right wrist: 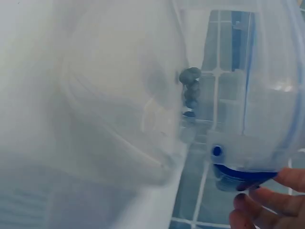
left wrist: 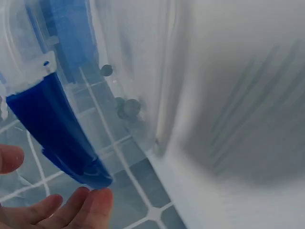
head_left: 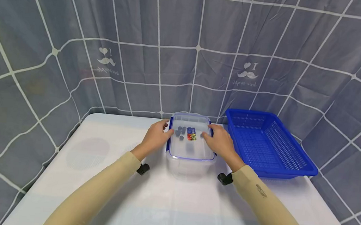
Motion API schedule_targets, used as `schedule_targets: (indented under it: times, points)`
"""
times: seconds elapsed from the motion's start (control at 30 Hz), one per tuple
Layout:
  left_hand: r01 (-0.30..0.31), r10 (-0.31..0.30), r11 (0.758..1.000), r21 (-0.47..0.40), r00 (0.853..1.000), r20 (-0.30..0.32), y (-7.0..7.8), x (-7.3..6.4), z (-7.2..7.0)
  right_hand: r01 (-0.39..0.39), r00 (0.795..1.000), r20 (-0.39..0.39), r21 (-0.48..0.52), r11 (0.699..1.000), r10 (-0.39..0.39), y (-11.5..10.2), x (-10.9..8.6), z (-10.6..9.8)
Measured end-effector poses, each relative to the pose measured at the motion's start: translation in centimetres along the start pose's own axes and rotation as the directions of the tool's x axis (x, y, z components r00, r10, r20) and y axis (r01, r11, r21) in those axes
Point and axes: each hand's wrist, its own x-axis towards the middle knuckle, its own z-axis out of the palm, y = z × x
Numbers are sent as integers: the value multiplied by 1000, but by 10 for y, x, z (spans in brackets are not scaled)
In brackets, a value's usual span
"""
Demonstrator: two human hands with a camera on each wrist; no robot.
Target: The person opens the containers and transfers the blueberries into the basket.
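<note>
A clear plastic food container [head_left: 190, 168] stands on the table under a clear lid [head_left: 180, 149] with blue edging and blue side latches. Several small dark round things [head_left: 179, 131] show inside through the lid. At the container's left side, my left hand [head_left: 154, 135] has its thumb by the lid's edge; its fingertips [left wrist: 97, 202] touch the end of the left latch [left wrist: 59, 131], which sticks outward. My right hand [head_left: 221, 140] is at the opposite side. Its thumb and fingers pinch the right latch [right wrist: 245, 176], with the fingertips [right wrist: 245, 205] beneath.
A blue plastic basket [head_left: 301, 168] stands right of the container, close beyond the right hand. Behind the table hangs a grey curtain [head_left: 177, 66] with white grid lines. The white tabletop [head_left: 104, 187] extends to the left and in front of the container.
</note>
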Motion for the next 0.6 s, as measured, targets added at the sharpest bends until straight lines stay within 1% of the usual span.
schedule_targets:
  times: [0.13, 0.3, 0.47, 0.6]
  points:
    - [53, -54, 998, -41, 998, -27, -6, 5, 2, -49, 998, -29, 38, 998, 51, 2, 4, 3]
    - [97, -99, 992, -83, 995, -23, -9, 7, 6, -102, 994, -30, 69, 992, 104, 7, 8, 8]
    - [121, -127, 983, -139, 991, -30, -6, 10, 12, -152, 988, -14, 120, 981, 155, 12, 12, 15]
    - [134, -143, 978, -159, 989, -45, -6, 13, 17, -179, 983, -14, 167, 969, 184, 17, 15, 21]
